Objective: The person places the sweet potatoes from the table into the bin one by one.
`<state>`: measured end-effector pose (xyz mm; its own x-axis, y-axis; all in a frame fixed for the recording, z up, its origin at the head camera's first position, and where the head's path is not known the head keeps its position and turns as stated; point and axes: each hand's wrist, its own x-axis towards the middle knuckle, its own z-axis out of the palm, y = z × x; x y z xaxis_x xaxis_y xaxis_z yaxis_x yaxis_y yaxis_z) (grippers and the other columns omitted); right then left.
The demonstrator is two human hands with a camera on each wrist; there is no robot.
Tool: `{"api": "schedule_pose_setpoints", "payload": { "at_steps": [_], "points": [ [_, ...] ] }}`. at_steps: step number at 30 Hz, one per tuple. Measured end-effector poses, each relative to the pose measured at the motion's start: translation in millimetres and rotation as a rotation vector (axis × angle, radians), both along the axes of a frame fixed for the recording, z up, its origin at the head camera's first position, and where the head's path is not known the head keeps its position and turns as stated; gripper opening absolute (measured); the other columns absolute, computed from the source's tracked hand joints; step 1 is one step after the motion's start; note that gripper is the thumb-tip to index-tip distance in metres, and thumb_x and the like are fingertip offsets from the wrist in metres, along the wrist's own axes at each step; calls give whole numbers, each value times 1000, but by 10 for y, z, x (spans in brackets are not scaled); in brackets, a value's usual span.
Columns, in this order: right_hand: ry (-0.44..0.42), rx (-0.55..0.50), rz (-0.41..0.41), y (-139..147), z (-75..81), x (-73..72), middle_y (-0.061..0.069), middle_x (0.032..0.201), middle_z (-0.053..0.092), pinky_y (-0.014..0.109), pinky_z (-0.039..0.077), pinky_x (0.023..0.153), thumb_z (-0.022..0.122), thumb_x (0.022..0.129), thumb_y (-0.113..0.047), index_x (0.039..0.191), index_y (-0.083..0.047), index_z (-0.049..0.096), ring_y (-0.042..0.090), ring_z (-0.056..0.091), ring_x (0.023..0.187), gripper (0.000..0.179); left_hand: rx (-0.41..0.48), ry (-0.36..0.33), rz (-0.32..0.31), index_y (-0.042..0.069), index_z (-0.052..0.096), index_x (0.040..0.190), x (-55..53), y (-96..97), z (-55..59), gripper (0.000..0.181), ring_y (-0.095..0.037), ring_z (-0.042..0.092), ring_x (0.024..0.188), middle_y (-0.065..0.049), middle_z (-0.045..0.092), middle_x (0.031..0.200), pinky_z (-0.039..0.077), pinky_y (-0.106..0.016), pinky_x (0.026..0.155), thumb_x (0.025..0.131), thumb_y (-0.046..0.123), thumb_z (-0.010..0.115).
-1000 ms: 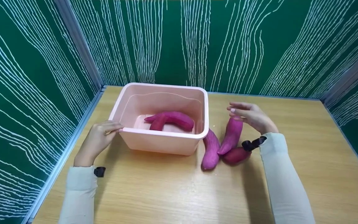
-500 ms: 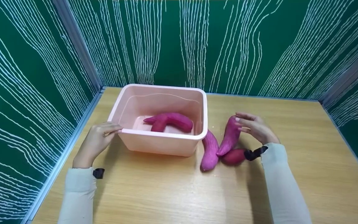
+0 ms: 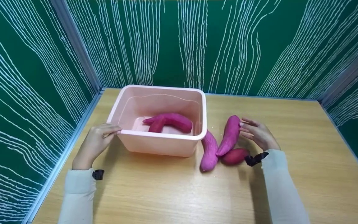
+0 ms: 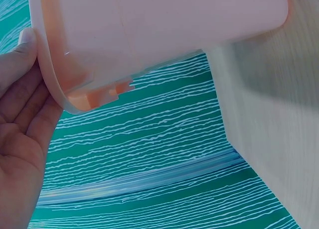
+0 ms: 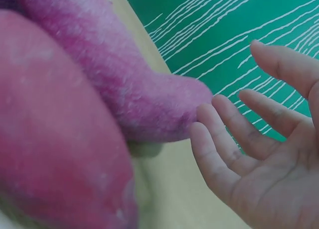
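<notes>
My left hand [image 3: 99, 141] grips the near-left corner of a pink plastic bin [image 3: 158, 144] by its rim; in the left wrist view the thumb [image 4: 22, 52] lies at the rim's edge. Inside the bin lie a curved purple sweet potato [image 3: 179, 121] and a shorter red one [image 3: 156, 125]. My right hand [image 3: 259, 133] has its fingers spread just right of a long purple sweet potato [image 3: 230, 133]. Its fingertips come right up to that potato's rounded end [image 5: 184, 104] in the right wrist view. No object is within this hand's grasp.
Another purple sweet potato [image 3: 210, 152] lies against the bin's right side. A red sweet potato [image 3: 235, 156] is below the long one, near my right wrist. Green walls [image 3: 194, 46] with white wavy lines border the wooden table [image 3: 154, 193] at the back and sides.
My right hand has come down from over the long sweet potato's far end to its right side, nearer to me. The left hand keeps its hold on the bin.
</notes>
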<state>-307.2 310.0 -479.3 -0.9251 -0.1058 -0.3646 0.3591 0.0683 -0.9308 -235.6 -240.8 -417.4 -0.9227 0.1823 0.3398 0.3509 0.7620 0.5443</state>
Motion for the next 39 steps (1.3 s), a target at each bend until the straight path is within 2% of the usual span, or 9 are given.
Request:
{"api": "schedule_pose_setpoints", "payload": {
  "at_steps": [7,16,20,25,30,36,39],
  "points": [
    [-1,-29,-38,32,-136,22,15,155,24,44,28,120,64,93,-34,154,-9,14,30,35,139,83,-9,74,-11,6,75,105,-14,-7,-14,21,-35,64,111,-15,71,110,52,-48,95,84,2,71],
    [-48,-20,-45,4,-244,28,18,155,25,41,34,116,61,95,-31,155,-11,6,26,42,134,84,-2,61,-10,7,75,106,-12,4,-16,22,-35,64,111,-14,71,111,52,-48,94,85,1,70],
    [-50,15,-34,1,-275,18,17,146,39,40,37,115,62,94,-34,155,-11,6,19,52,123,86,-7,65,-14,8,75,106,-6,6,-12,22,-35,64,112,-13,71,112,52,-48,94,85,3,70],
    [-48,14,-24,-18,-309,8,3,125,54,41,37,114,64,93,-33,155,-10,8,8,60,107,86,-6,66,-10,9,75,106,-6,2,-5,22,-34,64,111,-12,72,111,52,-48,94,85,4,70],
    [-67,9,-29,-49,-340,12,-3,117,56,42,39,113,65,92,-33,155,-11,12,8,62,102,85,-3,44,-6,9,74,107,-5,4,-8,23,-35,64,113,-12,71,113,51,-48,95,86,4,70],
    [-123,-74,-63,-97,-365,0,-6,107,60,35,46,105,68,90,-29,154,-15,15,10,62,100,84,-2,65,-7,7,75,105,-12,3,-19,24,-35,64,111,-15,71,110,52,-48,94,83,0,71],
    [-126,-64,-63,-113,-371,-9,-6,107,60,33,47,103,68,90,-29,155,-15,12,11,60,100,87,-3,68,-3,7,75,105,-13,4,-16,24,-35,64,112,-15,71,111,52,-48,94,83,-1,72]
  ]
}}
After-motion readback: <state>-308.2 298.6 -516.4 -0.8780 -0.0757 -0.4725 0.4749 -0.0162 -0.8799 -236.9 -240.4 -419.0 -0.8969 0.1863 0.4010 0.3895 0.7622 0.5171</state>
